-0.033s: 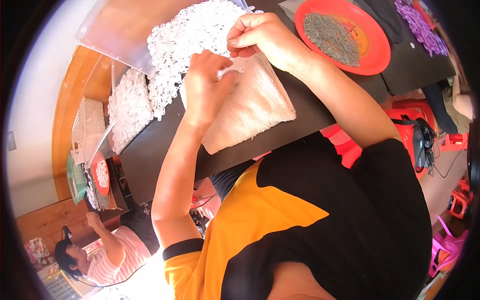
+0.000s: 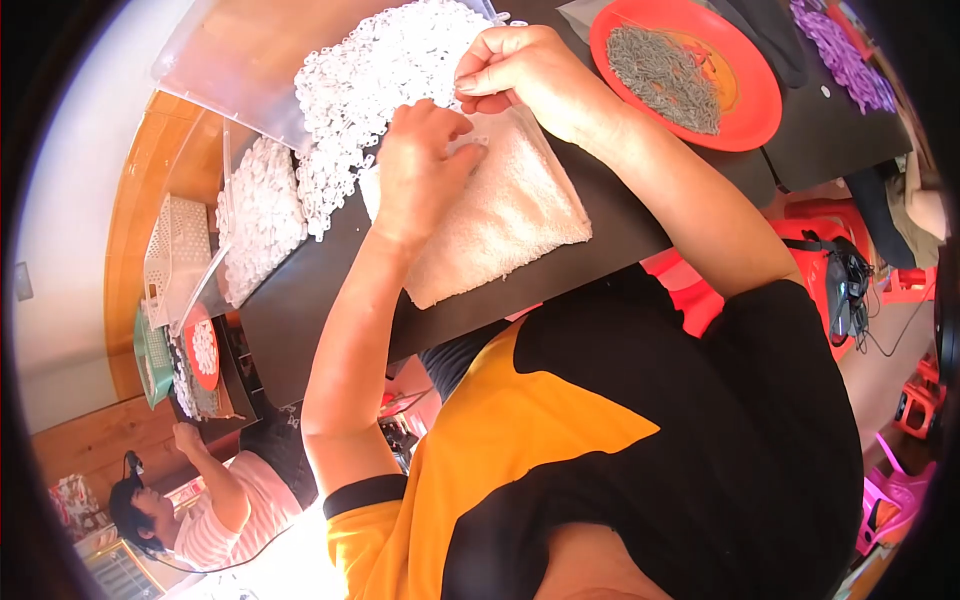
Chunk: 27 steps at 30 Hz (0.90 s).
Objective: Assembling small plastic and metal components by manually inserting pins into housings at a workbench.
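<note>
My left hand point(image 2: 425, 170) is over the left part of a folded cream towel point(image 2: 510, 210), palm down. Its thumb and fingers are apart, and I see nothing held between them. To its right my right hand point(image 2: 530, 75) is closed in a pinch at the towel's far edge; whatever the fingertips hold is hidden or too small to name. Beyond both hands lies a big heap of small white plastic pieces with holes point(image 2: 385, 70), reaching close to my fingers.
A clear plastic bin point(image 2: 230, 75) adjoins the heap, with more white pieces point(image 2: 262, 215) at left. A red plate point(image 2: 745, 125) of grey screw-like pieces point(image 2: 660, 80) stands on the dark table point(image 2: 620, 225). Purple pieces point(image 2: 840, 50) lie far right. Another person point(image 2: 235, 505) works at lower left.
My left hand has shifted slightly to the right, and the white piece seen by its thumb is now mostly covered. My right hand has hardly moved.
</note>
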Tool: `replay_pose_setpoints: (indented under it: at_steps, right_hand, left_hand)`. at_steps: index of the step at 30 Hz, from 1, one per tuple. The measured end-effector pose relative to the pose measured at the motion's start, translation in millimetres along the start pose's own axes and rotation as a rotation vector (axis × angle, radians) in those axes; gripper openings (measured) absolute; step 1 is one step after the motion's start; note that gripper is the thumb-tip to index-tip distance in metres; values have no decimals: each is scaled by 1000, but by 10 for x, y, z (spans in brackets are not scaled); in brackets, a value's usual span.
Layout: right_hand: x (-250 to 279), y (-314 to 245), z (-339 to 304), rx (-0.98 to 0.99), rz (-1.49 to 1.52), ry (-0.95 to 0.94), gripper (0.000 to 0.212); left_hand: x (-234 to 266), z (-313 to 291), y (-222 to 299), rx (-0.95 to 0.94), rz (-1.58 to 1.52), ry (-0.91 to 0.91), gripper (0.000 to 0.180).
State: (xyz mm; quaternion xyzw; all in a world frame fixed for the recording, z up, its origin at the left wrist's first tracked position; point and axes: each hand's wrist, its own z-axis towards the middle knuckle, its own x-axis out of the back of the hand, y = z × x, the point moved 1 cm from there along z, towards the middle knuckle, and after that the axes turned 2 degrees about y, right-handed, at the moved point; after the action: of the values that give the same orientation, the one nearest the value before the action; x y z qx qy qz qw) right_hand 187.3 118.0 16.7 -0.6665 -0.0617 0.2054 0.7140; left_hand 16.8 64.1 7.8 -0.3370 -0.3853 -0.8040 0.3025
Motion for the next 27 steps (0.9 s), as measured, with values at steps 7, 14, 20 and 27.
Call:
replay_pose_setpoints:
  at_steps: [7, 14, 20, 27]
  right_hand:
    - [48, -32, 10, 62, -72, -18, 3]
    - [-42, -6, -34, 207, -309, -88, 11]
    - [-257, 66, -136, 203, -296, -188, 12]
    - [-404, 34, -148, 216, -380, -170, 17]
  left_hand:
    - [-105, 102, -51, -39, 112, -144, 14]
    - [239, -80, 66, 524, -711, 122, 8]
    - [352, -239, -13, 675, -1040, 194, 10]
    - [261, -421, -16, 464, -634, 174, 14]
